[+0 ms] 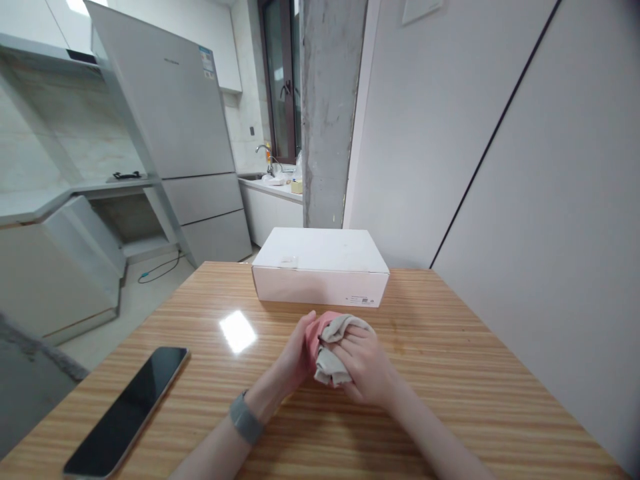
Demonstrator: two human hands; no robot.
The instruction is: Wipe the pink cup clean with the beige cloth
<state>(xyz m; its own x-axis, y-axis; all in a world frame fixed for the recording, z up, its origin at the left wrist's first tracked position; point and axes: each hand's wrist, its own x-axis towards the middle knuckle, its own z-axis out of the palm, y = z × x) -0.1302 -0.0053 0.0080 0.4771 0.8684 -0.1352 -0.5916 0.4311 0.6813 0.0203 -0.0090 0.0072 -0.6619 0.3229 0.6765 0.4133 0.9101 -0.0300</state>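
Just in front of the white box, my two hands meet above the wooden table. My left hand (299, 350) is closed around the side of a pink item (312, 339); its kind is mostly hidden by the cloth and hands. A light grey cloth (330, 368) lies bunched over the pink item. My right hand (367, 367) presses this cloth against it, with the fingers curled into the folds. A grey band (246, 418) circles my left wrist.
A closed white box (320, 287) stands at the table's far edge. To the left, a dark-screened phone (127, 413) lies on the wooden table (430, 333). A white wall (525, 220) borders the right side. Behind are a fridge (170, 100) and a sink counter (275, 200).
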